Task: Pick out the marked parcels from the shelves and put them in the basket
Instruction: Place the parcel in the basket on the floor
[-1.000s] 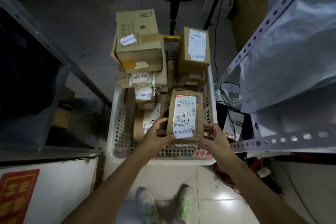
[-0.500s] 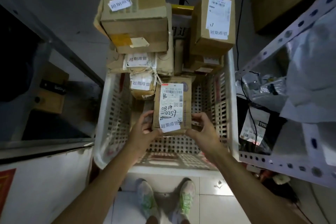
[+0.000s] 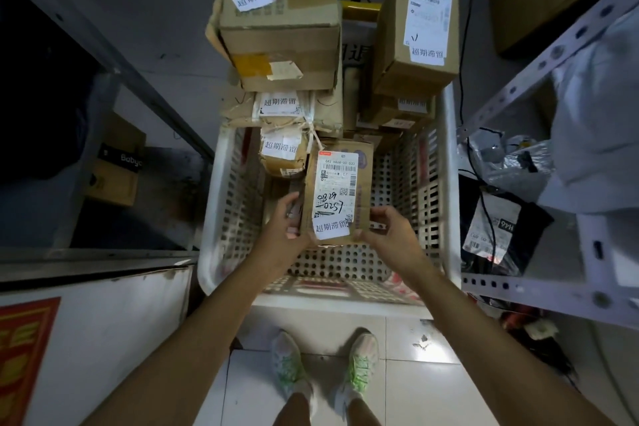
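Both hands hold one flat cardboard parcel inside the near half of the white perforated basket. Whether it touches the basket's bottom cannot be told. The left hand grips the parcel's left edge with curled fingers, and the right hand pinches its lower right corner between thumb and fingers. The parcel's face is turned up, showing a shipping label with handwritten numbers and a white sticker at the near end. At the basket's far end, stickered boxes are stacked above the rim, a large box on the left and a taller box on the right. A black bag lies on the metal shelf to the right.
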`<move>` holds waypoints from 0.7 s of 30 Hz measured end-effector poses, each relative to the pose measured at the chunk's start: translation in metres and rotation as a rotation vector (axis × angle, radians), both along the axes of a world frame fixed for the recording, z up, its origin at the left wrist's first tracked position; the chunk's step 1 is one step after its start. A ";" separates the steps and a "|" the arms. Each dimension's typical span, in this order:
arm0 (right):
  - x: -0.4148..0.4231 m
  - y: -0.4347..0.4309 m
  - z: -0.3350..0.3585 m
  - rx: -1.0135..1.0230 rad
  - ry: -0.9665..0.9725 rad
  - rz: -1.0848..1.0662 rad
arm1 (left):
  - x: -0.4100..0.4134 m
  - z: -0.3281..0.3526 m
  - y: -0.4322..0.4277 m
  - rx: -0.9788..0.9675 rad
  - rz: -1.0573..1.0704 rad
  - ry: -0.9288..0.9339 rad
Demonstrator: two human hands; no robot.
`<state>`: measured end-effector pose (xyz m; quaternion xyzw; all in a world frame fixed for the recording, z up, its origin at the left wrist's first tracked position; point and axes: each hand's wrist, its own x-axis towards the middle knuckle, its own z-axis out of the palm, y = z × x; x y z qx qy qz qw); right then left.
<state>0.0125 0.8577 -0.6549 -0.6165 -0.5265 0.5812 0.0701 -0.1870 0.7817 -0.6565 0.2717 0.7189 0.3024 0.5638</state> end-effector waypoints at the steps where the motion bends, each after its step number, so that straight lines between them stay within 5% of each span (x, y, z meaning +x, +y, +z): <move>1: 0.001 0.003 0.007 0.015 -0.040 0.056 | 0.001 0.010 0.001 -0.011 -0.035 0.013; 10: -0.020 0.022 0.176 0.328 -0.368 0.635 | -0.030 0.176 -0.005 -0.022 -0.382 0.539; 21: -0.096 0.019 0.385 0.777 -0.374 0.898 | -0.091 0.386 -0.061 0.000 -0.186 0.921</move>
